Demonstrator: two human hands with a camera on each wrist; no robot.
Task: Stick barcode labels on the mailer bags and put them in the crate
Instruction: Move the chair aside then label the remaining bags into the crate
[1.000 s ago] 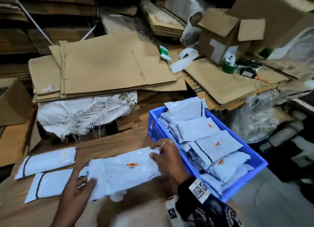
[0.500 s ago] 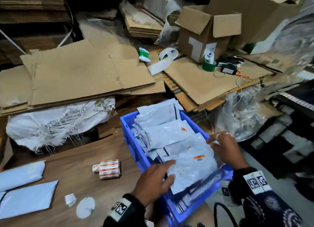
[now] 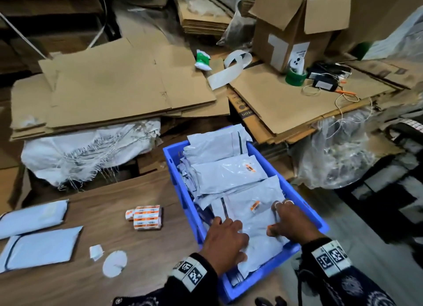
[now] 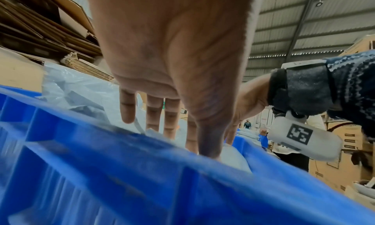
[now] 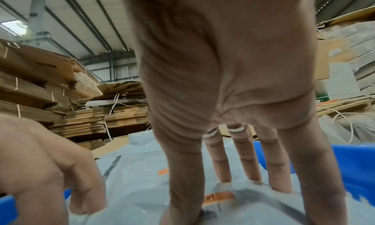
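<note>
The blue crate (image 3: 317, 221) stands at the table's right end and holds several grey mailer bags. The top bag (image 3: 254, 221) lies at the crate's near end and carries an orange barcode label (image 3: 255, 207). My left hand (image 3: 225, 237) presses on the bag's near left part with straight fingers (image 4: 170, 116). My right hand (image 3: 290, 223) presses its right side, fingers (image 5: 233, 156) spread on the film. A roll of orange barcode labels (image 3: 146, 217) lies on the table left of the crate. Two bags without visible labels (image 3: 32, 216) (image 3: 41, 246) lie at the table's left edge.
Two white backing scraps (image 3: 96, 252) (image 3: 114, 263) lie on the wooden table (image 3: 137, 191). Flattened cardboard (image 3: 114, 88) and a white woven sack (image 3: 87, 152) pile up behind. An open carton (image 3: 295, 31), green tape (image 3: 295, 77) and a clear plastic bag (image 3: 338, 159) sit at the right.
The labelled bag went from the table, held by both hands, rightward into the crate. It now lies lower on the pile with both hands pressing it. The view swung right.
</note>
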